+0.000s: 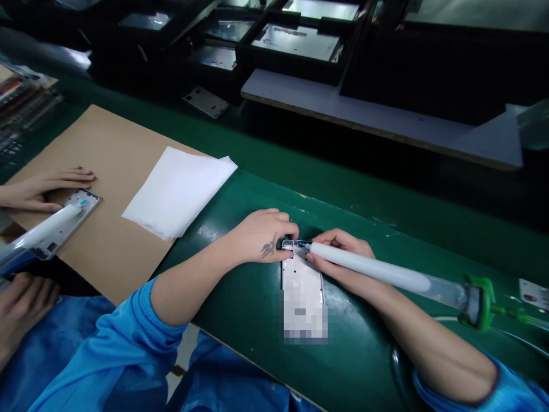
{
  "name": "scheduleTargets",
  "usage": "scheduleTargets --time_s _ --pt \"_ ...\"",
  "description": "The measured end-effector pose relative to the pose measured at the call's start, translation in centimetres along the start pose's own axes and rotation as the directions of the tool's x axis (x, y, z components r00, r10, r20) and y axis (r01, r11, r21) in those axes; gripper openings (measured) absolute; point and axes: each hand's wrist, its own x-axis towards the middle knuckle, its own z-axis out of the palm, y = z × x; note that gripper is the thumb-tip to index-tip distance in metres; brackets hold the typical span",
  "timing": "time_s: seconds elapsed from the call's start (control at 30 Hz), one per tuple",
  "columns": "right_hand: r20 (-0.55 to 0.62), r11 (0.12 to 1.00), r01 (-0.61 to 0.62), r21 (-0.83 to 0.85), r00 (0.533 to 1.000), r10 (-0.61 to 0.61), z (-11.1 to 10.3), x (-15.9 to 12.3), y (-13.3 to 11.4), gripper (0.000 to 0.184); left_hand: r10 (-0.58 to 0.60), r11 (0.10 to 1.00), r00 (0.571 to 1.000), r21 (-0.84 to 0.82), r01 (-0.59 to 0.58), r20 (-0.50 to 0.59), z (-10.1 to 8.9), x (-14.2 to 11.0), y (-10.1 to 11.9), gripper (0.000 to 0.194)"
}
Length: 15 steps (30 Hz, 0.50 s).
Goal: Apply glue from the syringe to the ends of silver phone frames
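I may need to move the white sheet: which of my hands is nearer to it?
Left. Your left hand, at the phone frame's far left corner, is to the right of the white sheet; your right hand, on the syringe, is farther right.

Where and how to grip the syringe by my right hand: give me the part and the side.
Best take the syringe round its white barrel, just behind the blue nozzle, coming from the right. The barrel is long, round and slanted, its nozzle meeting the phone frame; the green fitting at the far end carries a line, so probably avoid gripping there.
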Motion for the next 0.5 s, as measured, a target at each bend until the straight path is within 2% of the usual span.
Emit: scheduleTargets --time_s 0.4,0.5 --pt "-0.006 1.0 0.016 -0.018 1.0 -0.016 0.1 0.0 0.5 0.019 -0.006 1.0 1.0 0.002 0.006 0.009 0.0 0.0 -0.2 0.021" --pt "-0.039 0.998 0.058 0.03 0.998 -0.056 0.0 -0.2 1.2 0.02 0.0 1.0 1.0 -0.007 0.0 0.005 -0.1 0.0 -0.3 0.022"
